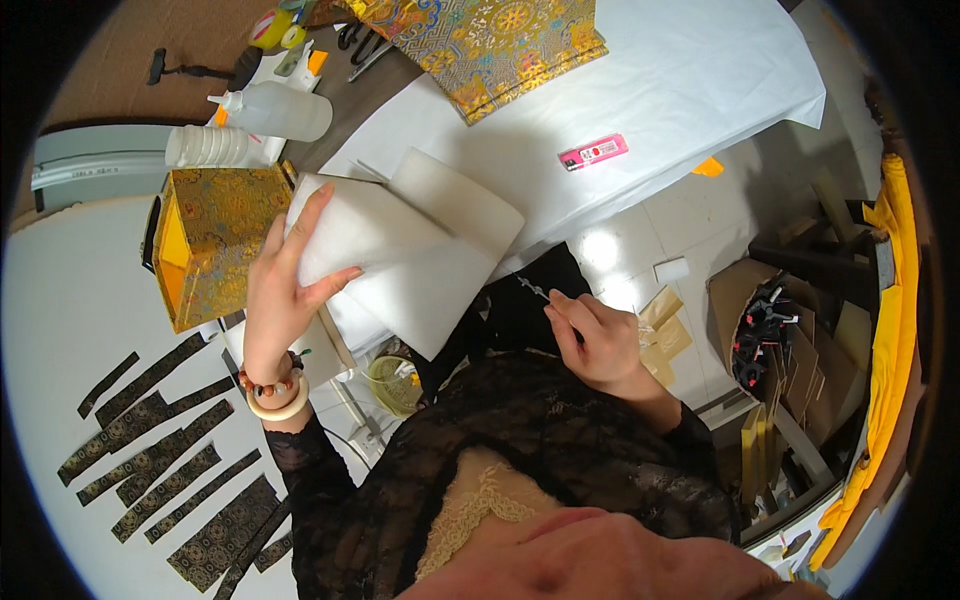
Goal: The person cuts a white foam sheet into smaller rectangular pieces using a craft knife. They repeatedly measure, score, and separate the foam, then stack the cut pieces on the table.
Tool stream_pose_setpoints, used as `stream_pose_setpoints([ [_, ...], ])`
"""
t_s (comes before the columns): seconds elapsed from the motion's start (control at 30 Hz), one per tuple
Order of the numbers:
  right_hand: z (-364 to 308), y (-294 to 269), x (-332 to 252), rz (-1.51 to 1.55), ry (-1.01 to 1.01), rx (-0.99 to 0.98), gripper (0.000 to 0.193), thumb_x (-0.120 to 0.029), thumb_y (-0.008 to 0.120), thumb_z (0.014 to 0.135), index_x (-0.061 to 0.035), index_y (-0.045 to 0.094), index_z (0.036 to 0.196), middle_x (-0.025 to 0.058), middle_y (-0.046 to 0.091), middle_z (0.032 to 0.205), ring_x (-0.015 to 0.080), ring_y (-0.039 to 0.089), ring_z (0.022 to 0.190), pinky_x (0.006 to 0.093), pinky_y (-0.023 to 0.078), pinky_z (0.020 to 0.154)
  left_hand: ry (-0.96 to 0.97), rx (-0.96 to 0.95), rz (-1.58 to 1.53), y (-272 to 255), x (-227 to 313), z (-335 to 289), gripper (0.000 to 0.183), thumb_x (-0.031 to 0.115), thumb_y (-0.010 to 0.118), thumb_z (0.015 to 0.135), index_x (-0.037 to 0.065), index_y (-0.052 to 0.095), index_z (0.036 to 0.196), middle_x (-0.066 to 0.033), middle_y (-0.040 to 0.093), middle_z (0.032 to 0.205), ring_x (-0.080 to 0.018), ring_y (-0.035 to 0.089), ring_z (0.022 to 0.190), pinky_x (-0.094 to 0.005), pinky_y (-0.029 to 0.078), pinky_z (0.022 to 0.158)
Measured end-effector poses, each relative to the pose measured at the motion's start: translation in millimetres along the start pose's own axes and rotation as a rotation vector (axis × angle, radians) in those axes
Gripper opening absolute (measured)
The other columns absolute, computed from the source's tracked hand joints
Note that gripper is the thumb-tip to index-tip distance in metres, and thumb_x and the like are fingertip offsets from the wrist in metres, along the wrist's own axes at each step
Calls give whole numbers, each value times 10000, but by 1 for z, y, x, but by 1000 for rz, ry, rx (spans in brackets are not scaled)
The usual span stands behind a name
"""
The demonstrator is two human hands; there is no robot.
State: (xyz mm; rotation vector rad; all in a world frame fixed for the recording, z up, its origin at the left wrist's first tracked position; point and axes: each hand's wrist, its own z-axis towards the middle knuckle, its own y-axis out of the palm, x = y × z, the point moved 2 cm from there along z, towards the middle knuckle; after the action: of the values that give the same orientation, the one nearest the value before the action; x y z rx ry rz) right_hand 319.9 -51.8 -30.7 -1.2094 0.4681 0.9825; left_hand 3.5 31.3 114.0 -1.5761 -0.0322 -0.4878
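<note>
My left hand (285, 275) grips the left edge of a thick white foam sheet (390, 250), with index finger and thumb spread over its face. The sheet tilts over the near table edge toward my lap. A smaller white foam piece (460, 200) lies against its far side. My right hand (600, 335) is closed in a pinch on a thin silvery tool (533, 288), held off the table to the right of the foam; its exact kind is too small to tell. Beside my left hand stands a gold brocade box (220, 240) with a yellow inside.
Dark patterned fabric strips (150, 450) lie on the left table. Clear bottle (285, 110), ribbed white container (205, 147) and scissors (365, 50) sit at the back left. Gold brocade (510, 50) and a pink packet (592, 152) rest on the white-covered table. A clamp-filled box (765, 330) stands right.
</note>
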Motion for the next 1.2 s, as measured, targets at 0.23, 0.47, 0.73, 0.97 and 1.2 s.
stream_pose_setpoints([
  [0.23, 0, 4, 0, -44, -31, -30, 195, -156, 718, 906, -70, 708, 1080, 55, 553, 660, 248, 545, 476, 367, 424, 418, -26, -58, -19, -3, 4, 0, 825, 261, 840, 761, 105, 486, 1490, -194, 630, 1122, -344, 649, 968, -395, 516, 861],
  [0.47, 5, -1, 2, -34, -58, -79, 201, -146, 721, 902, -53, 705, 1080, 55, 544, 650, 240, 541, 472, 364, 420, 416, 13, -21, -30, -2, 5, 1, 827, 281, 843, 756, 112, 497, 1487, -187, 629, 1103, -331, 650, 939, -386, 521, 843],
  [0.73, 7, -2, 0, -6, -61, -54, 149, -115, 732, 895, -37, 717, 1021, 66, 564, 629, 253, 525, 453, 358, 399, 416, 12, 10, -40, 0, 3, 2, 819, 318, 853, 733, 169, 525, 1469, -234, 649, 1162, -442, 644, 938, -443, 538, 817],
  [0.97, 12, 0, 1, 1, -63, -46, 123, -110, 734, 897, -38, 723, 995, 74, 588, 637, 264, 536, 457, 357, 402, 422, 6, 7, -39, 1, 4, 0, 801, 301, 846, 746, 165, 523, 1466, -240, 643, 1214, -466, 641, 979, -459, 536, 847],
  [1.2, 11, 0, 1, -2, -83, -58, 178, -126, 709, 911, -55, 695, 1074, 56, 550, 649, 256, 534, 477, 373, 395, 412, 51, 26, -25, 1, 4, 3, 798, 302, 845, 747, 158, 523, 1463, -240, 639, 1241, -474, 644, 995, -465, 533, 864],
])
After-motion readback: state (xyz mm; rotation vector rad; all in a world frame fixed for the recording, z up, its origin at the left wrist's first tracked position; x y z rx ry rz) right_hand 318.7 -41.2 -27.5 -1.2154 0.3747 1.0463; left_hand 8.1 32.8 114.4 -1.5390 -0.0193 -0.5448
